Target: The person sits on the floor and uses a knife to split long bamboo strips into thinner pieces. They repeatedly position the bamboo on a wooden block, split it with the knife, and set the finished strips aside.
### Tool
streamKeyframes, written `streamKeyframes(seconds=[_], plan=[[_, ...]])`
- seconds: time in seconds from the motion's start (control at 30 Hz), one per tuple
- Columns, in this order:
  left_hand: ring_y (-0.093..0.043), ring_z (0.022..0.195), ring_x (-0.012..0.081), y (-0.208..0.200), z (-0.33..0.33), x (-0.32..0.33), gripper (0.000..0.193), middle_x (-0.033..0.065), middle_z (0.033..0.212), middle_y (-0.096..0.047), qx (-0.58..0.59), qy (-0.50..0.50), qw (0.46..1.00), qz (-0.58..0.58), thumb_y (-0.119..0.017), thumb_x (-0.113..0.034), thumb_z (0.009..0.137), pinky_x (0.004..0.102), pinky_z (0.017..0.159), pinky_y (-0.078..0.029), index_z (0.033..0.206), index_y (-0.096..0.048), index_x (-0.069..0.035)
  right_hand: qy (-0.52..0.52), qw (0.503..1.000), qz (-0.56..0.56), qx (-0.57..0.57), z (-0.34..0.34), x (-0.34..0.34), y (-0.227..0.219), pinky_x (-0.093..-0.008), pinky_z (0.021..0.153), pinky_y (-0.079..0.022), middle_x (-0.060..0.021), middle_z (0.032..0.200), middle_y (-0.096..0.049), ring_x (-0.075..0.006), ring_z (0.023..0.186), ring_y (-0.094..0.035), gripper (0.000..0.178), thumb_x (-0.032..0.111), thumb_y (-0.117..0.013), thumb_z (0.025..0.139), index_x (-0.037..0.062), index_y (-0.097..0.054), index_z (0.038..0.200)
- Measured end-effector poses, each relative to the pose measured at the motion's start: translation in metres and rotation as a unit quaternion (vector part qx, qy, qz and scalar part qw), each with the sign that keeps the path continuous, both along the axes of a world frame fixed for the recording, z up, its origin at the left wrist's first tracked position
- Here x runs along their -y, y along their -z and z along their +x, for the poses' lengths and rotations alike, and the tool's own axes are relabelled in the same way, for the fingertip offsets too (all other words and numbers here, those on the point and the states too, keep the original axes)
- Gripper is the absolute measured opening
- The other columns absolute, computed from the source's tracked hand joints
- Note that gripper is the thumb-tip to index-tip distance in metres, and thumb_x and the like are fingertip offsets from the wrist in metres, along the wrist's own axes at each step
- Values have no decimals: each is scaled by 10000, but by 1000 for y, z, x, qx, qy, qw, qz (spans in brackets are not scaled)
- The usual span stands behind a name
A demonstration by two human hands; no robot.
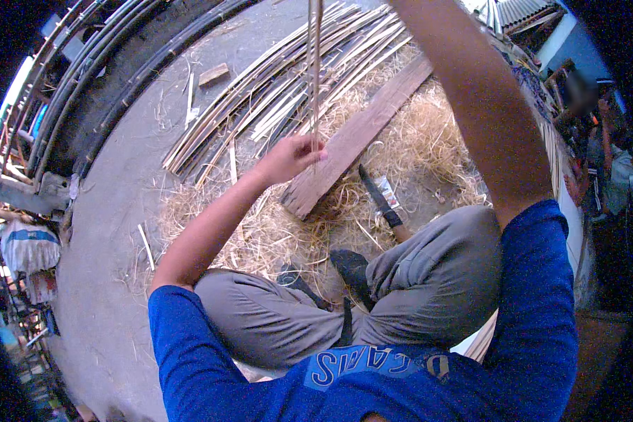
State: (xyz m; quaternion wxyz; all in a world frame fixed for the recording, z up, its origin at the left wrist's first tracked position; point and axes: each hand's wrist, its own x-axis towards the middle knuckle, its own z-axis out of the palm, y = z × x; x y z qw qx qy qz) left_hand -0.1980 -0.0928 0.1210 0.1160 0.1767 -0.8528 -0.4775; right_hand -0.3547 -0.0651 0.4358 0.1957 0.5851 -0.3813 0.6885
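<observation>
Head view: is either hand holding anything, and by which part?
The left hand holds thin strips near their lower end. The right hand is out of frame, so its hold cannot be told.

Left arm (214, 221), 1: angled forward and inward, bent at the elbow. Left hand (299, 155), 1: fingers curled in a closed pinch, thumb facing inward. Right arm (489, 105), 1: raised, extended forward; right hand beyond the upper edge. Legs (436, 274), 2: folded, knees apart.
</observation>
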Motion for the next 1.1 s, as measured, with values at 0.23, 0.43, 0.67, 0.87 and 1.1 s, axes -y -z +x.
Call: streamKeyframes(seconds=[0.23, 0.43, 0.67, 0.87, 1.1], plan=[[-588, 923, 120, 6, 5, 8, 237, 58, 941, -656, 31, -10, 999, -33, -603, -244, 931, 302, 822, -477, 1019, -603, -24, -30, 999, 33, 27, 20, 2, 27, -439, 730, -437, -209, 829, -552, -342, 801, -563, 260, 232, -506, 938, -27, -486, 941], [-599, 889, 190, 16, 8, 10, 296, 103, 889, -620, 43, 30, 996, -70, -589, -308, 935, 340, 824, -478, 1039, -575, -31, -101, 994, -27, 9, 33, 12, 60, -439, 654, -433, -133, 778, -523, -255, 697, -541, 310, 282, -474, 973, -25, -498, 945], [-505, 813, 101, 9, 3, 16, 294, 13, 841, -518, -108, -1, 994, 31, -461, -350, 995, 281, 713, -438, 991, -528, -63, 61, 992, -20, 110, -32, 28, 17, -335, 518, -435, -88, 661, -492, -171, 602, -523, 459, 420, -408, 983, -5, -548, 881], [-365, 591, 71, -17, 12, -18, 399, -50, 673, -390, -68, 10, 958, 278, -349, -464, 1005, 235, 546, -336, 823, -486, -136, -94, 905, 240, 339, -138, 35, 49, -288, 392, -377, -40, 596, -435, -138, 487, -472, 547, 633, -358, 924, 103, -488, 971], [-238, 487, 57, -19, 17, -27, 477, -80, 609, -269, 59, 2, 892, 449, -382, -599, 944, 223, 420, -184, 704, -385, -187, 227, 822, 455, 256, -163, 10, 178, -477, 885, -458, -181, 1285, -355, -322, 1124, -466, 790, 629, -480, 861, 151, -183, 1415]])
